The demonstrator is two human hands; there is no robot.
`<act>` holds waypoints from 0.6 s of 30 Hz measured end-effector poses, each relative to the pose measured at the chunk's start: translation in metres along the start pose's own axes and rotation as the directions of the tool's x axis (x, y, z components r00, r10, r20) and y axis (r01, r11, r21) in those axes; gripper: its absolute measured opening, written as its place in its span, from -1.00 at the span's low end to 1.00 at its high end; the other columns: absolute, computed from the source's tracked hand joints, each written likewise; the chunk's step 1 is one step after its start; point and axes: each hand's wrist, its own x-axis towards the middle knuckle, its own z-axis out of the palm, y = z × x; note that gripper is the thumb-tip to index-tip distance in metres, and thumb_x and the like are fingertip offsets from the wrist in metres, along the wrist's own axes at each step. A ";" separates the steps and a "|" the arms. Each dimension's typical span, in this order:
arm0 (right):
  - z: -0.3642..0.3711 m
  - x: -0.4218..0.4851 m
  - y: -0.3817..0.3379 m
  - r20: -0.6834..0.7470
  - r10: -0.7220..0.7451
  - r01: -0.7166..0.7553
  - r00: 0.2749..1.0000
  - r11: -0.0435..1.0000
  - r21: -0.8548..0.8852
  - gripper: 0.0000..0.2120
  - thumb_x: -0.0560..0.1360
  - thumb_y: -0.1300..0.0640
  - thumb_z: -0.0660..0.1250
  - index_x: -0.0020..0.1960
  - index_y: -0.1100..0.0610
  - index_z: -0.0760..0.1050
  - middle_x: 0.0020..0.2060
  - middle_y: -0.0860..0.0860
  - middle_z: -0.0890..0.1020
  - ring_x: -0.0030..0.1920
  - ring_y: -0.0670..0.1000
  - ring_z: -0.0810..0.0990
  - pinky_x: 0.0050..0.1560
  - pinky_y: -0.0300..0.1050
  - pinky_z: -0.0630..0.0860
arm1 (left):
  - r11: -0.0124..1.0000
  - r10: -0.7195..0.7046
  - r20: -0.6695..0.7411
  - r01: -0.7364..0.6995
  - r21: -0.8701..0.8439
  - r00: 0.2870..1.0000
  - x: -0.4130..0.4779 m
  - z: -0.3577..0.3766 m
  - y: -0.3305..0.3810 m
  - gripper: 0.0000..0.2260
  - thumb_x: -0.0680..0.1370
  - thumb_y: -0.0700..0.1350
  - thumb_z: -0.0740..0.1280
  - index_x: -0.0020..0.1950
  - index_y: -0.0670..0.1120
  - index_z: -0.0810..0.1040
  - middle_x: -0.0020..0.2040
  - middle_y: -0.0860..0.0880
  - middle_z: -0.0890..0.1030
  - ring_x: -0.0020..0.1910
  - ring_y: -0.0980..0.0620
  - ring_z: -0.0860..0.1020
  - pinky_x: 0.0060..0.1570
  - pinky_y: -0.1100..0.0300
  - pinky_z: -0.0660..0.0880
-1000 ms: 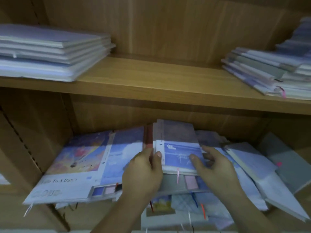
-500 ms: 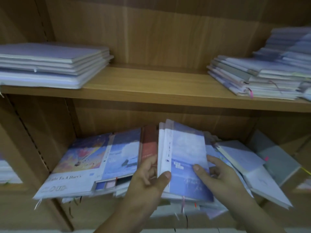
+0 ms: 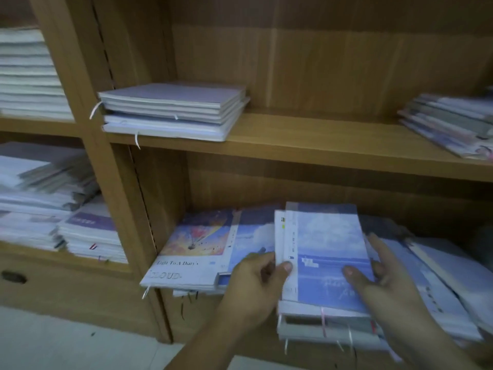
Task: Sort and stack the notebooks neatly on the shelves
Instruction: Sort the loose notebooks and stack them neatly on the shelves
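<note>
- Squaring a bundle of small blue notebooks (image 3: 328,252) above the lower-shelf jumble (image 3: 440,276). The left grip (image 3: 256,287) pinches its left edge, thumb on the cover, and the right grip (image 3: 386,287) clasps its right edge.
- Apparently done: one tidy stack (image 3: 173,110) on the upper shelf (image 3: 306,140).
- Remaining: the fanned pile (image 3: 448,124) at that shelf's right, and the jumble below.

On the upper shelf (image 3: 320,145), one stack of notebooks (image 3: 173,110) lies at its left end and another stack (image 3: 448,124) at its right end, well apart; below that shelf a large notebook (image 3: 202,249) lies left, and just right of it the left hand (image 3: 253,287) and right hand (image 3: 381,284) hold a small pile (image 3: 325,257) atop a heap (image 3: 440,276).
</note>
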 end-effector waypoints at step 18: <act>-0.006 0.035 0.014 -0.176 -0.081 0.023 0.981 0.951 -0.307 -0.63 0.68 0.17 0.19 0.45 -0.06 0.42 -0.44 0.11 0.41 -0.45 0.12 0.34 -0.47 -0.08 0.35 | 0.818 0.222 -0.016 -0.178 0.546 0.975 0.039 -0.023 -0.083 -0.59 0.59 0.05 0.31 0.45 0.06 0.53 0.32 -0.06 0.63 0.29 -0.11 0.59 0.19 0.02 0.56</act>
